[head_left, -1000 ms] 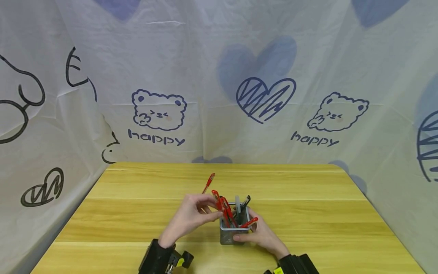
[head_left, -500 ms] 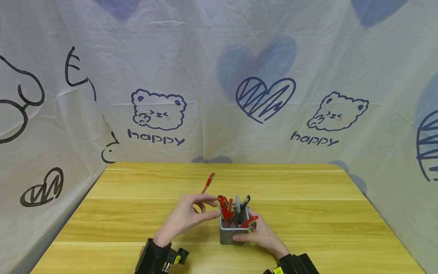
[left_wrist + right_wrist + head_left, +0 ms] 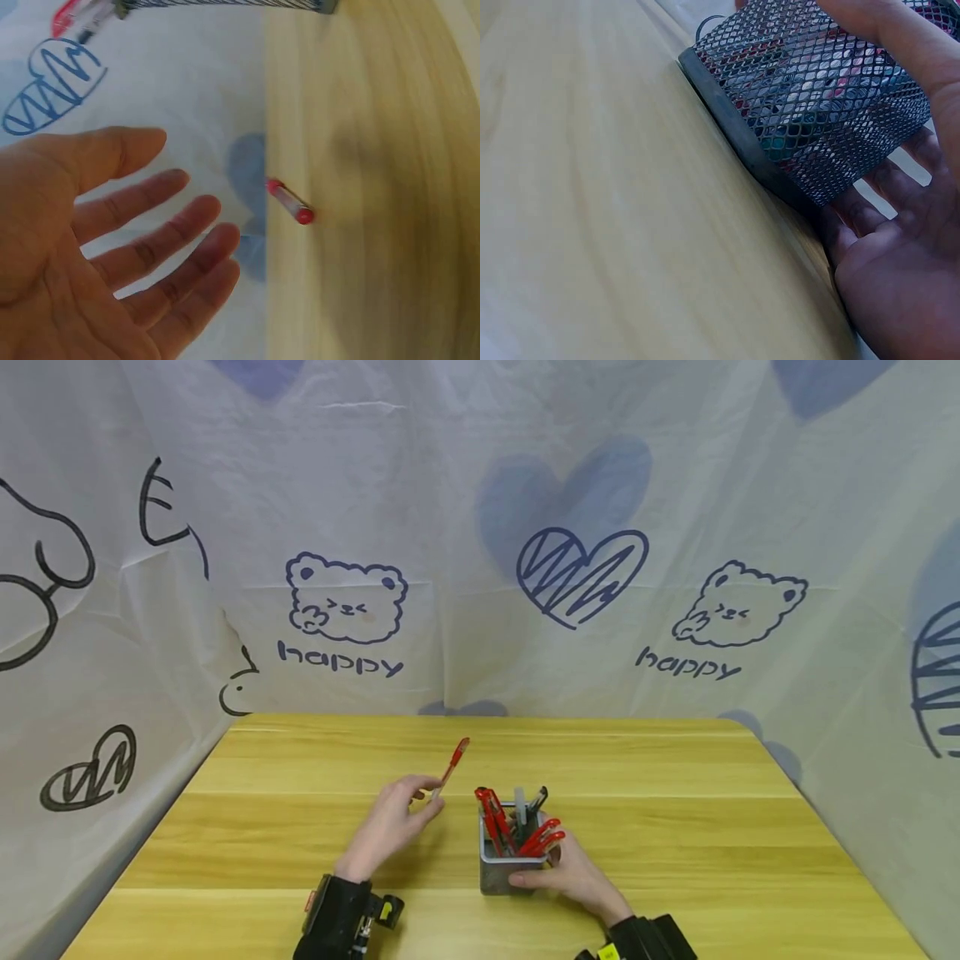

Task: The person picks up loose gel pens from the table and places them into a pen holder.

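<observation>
My right hand (image 3: 566,872) grips a dark mesh pen holder (image 3: 504,878) that stands on the table; in the right wrist view, the thumb and fingers lie on either side of its mesh wall (image 3: 810,97). Red pens (image 3: 542,839), a grey one and dark ones poke out of its top. My left hand (image 3: 393,822) is left of the holder, near the lower end of a red-capped pen (image 3: 456,756) lying on the table. In the left wrist view, the fingers of the left hand (image 3: 135,232) are spread and hold nothing, apart from the pen (image 3: 291,202).
The wooden table (image 3: 660,785) reaches back to a pale cloth (image 3: 465,652) printed with hearts, bears and lettering. More of that cloth hangs at the left and right sides.
My left hand has let go of a red pen in the holder and moved left to the pen on the table. Another red pen now leans to the holder's right side. My right hand stays put.
</observation>
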The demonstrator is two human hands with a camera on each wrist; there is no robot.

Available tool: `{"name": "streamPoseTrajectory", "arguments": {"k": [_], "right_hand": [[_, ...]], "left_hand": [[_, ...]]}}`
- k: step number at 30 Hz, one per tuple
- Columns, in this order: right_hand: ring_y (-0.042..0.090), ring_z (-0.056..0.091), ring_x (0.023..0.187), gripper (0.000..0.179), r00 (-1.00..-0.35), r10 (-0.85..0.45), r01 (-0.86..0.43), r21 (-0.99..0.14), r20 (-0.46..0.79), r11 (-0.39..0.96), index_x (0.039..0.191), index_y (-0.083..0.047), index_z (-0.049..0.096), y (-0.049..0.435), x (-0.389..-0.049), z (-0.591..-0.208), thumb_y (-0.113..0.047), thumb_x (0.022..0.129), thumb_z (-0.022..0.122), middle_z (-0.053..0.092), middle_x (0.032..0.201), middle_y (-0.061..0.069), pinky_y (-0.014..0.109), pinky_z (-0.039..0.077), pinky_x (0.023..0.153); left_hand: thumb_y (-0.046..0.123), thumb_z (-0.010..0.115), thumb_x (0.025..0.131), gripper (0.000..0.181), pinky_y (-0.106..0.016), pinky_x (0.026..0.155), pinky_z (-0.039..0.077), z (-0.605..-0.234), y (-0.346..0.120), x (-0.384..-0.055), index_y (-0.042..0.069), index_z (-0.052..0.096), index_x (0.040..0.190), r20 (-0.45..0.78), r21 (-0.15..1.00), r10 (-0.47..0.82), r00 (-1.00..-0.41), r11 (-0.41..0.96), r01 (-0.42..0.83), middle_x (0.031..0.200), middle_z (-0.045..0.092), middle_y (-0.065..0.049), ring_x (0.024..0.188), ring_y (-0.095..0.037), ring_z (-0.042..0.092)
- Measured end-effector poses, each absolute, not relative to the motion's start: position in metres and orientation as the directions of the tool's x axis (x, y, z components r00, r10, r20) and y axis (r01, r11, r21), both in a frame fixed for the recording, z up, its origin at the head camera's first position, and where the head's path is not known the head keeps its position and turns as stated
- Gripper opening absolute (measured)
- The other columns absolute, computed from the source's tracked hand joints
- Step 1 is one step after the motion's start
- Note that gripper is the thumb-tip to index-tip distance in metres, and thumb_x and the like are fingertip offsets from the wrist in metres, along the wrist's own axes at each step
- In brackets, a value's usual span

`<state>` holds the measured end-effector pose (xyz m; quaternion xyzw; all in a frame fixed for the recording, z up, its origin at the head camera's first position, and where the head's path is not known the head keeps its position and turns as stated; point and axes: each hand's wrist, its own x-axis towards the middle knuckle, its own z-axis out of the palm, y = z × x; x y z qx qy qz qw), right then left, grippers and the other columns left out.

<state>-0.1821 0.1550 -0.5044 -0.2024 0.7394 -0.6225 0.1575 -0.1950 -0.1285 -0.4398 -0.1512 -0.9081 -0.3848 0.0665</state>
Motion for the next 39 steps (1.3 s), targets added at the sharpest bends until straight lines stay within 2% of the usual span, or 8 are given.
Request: {"name": "streamPoseTrajectory", "arguments": {"k": [12, 17, 21, 25, 28, 31, 34, 39], "right_hand": [[0.035, 0.038, 0.146, 0.081, -0.870, -0.492, -0.119, -0.984, 0.039, 0.131, 0.152, -0.009, 0.039, 0.156, -0.181, -0.504, -0.016, 0.083, 0.081, 0.047, 0.154, 0.012, 0.053, 0.029, 0.122], [0.035, 0.037, 0.147, 0.080, -0.870, -0.492, -0.109, -0.986, 0.033, 0.128, 0.152, -0.009, 0.039, 0.155, -0.182, -0.505, -0.015, 0.084, 0.080, 0.046, 0.155, 0.012, 0.054, 0.028, 0.123], [0.034, 0.036, 0.148, 0.082, -0.867, -0.497, -0.102, -0.987, 0.029, 0.121, 0.153, -0.007, 0.037, 0.155, -0.182, -0.505, -0.014, 0.084, 0.080, 0.044, 0.156, 0.012, 0.056, 0.027, 0.124], [0.035, 0.035, 0.148, 0.086, -0.867, -0.498, -0.092, -0.988, 0.019, 0.122, 0.154, -0.005, 0.035, 0.155, -0.183, -0.506, -0.015, 0.083, 0.081, 0.042, 0.158, 0.014, 0.059, 0.025, 0.124], [0.036, 0.034, 0.148, 0.086, -0.866, -0.499, -0.092, -0.988, 0.019, 0.121, 0.154, -0.005, 0.034, 0.155, -0.183, -0.507, -0.015, 0.083, 0.082, 0.042, 0.158, 0.014, 0.060, 0.024, 0.125], [0.035, 0.034, 0.149, 0.086, -0.866, -0.500, -0.091, -0.989, 0.020, 0.117, 0.154, -0.006, 0.034, 0.155, -0.183, -0.507, -0.015, 0.083, 0.081, 0.042, 0.158, 0.013, 0.060, 0.024, 0.125], [0.034, 0.035, 0.148, 0.085, -0.864, -0.503, -0.095, -0.989, 0.024, 0.115, 0.154, -0.006, 0.035, 0.155, -0.183, -0.507, -0.014, 0.084, 0.081, 0.043, 0.157, 0.013, 0.059, 0.025, 0.124], [0.033, 0.038, 0.146, 0.081, -0.862, -0.506, -0.101, -0.989, 0.031, 0.111, 0.153, -0.006, 0.037, 0.155, -0.182, -0.506, -0.014, 0.085, 0.080, 0.046, 0.154, 0.011, 0.054, 0.029, 0.123]], "left_hand": [[0.010, 0.064, 0.096, 0.032, -0.056, 0.099, 0.054, -0.451, -0.123, -0.231, -0.003, 0.065, 0.125, 0.172, 0.676, 0.230, -0.958, 0.679, 0.284, 0.122, 0.069, -0.023, 0.116, -0.040, 0.063], [0.010, 0.064, 0.095, 0.028, -0.044, 0.082, 0.059, -0.454, -0.117, -0.251, -0.004, 0.068, 0.119, 0.144, 0.628, 0.208, -0.967, 0.737, 0.252, 0.111, 0.072, -0.023, 0.098, -0.034, 0.069], [0.012, 0.065, 0.094, 0.027, -0.033, 0.064, 0.052, -0.455, -0.112, -0.265, -0.004, 0.069, 0.116, 0.119, 0.564, 0.185, -0.975, 0.796, 0.220, 0.102, 0.073, -0.021, 0.078, -0.025, 0.066], [0.013, 0.067, 0.093, 0.025, -0.036, 0.066, 0.053, -0.455, -0.108, -0.275, -0.004, 0.070, 0.112, 0.096, 0.499, 0.173, -0.980, 0.844, 0.198, 0.102, 0.073, -0.021, 0.077, -0.026, 0.064], [0.013, 0.068, 0.093, 0.019, -0.036, 0.065, 0.053, -0.452, -0.105, -0.279, -0.003, 0.070, 0.103, 0.062, 0.471, 0.162, -0.985, 0.866, 0.172, 0.097, 0.072, -0.019, 0.075, -0.026, 0.062], [0.014, 0.068, 0.093, 0.014, -0.031, 0.054, 0.043, -0.450, -0.101, -0.282, 0.001, 0.068, 0.089, 0.008, 0.460, 0.145, -0.989, 0.878, 0.132, 0.076, 0.066, -0.012, 0.063, -0.022, 0.056], [0.014, 0.068, 0.094, 0.022, -0.027, 0.048, 0.035, -0.448, -0.098, -0.284, 0.003, 0.064, 0.075, -0.024, 0.443, 0.143, -0.989, 0.889, 0.118, 0.058, 0.054, -0.005, 0.053, -0.019, 0.050], [0.017, 0.071, 0.093, 0.027, -0.027, 0.048, 0.038, -0.446, -0.095, -0.288, 0.005, 0.062, 0.070, -0.030, 0.416, 0.134, -0.990, 0.903, 0.110, 0.054, 0.053, -0.003, 0.052, -0.019, 0.052]]}}
